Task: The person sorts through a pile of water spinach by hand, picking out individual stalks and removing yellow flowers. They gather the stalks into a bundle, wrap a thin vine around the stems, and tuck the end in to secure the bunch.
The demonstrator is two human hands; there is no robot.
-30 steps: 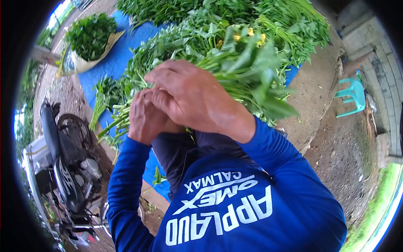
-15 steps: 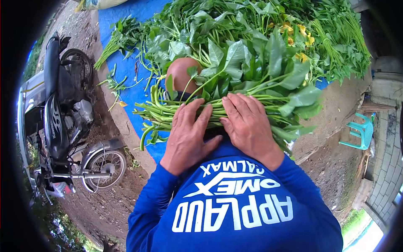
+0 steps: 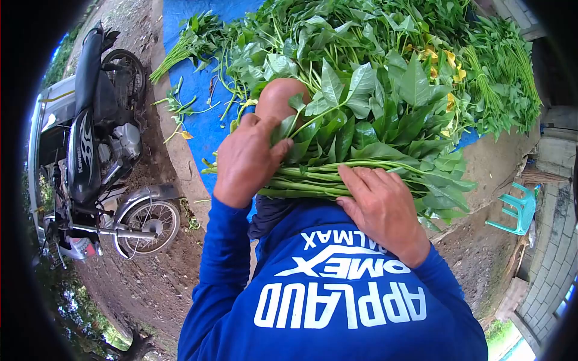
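A bundle of water spinach (image 3: 319, 180), long green stalks with broad leaves, lies across my lap. My right hand (image 3: 385, 210) presses on it, fingers over the stalks and thumb along the near side. At the bundle's left end, my left hand (image 3: 250, 157) is raised with curled fingers, beside my bare knee (image 3: 283, 99). A leaf (image 3: 283, 130) shows between its thumb and forefinger; its fingertips are partly hidden. The cut stalk ends lie mostly behind this hand, and the leaves spread to the right.
Beyond my knees, a heap of loose greens (image 3: 337, 36) covers a blue tarp (image 3: 201, 114), with yellow leaves (image 3: 450, 60) among it. Further bunches (image 3: 503, 72) lie at right. A motorcycle (image 3: 90, 150) stands left; a turquoise plastic chair (image 3: 519, 210) is at right.
My left hand has lifted off the stalks and moved up and left, its fingers curling. My right hand has shifted slightly down and right, staying on the bundle, which now sits lower.
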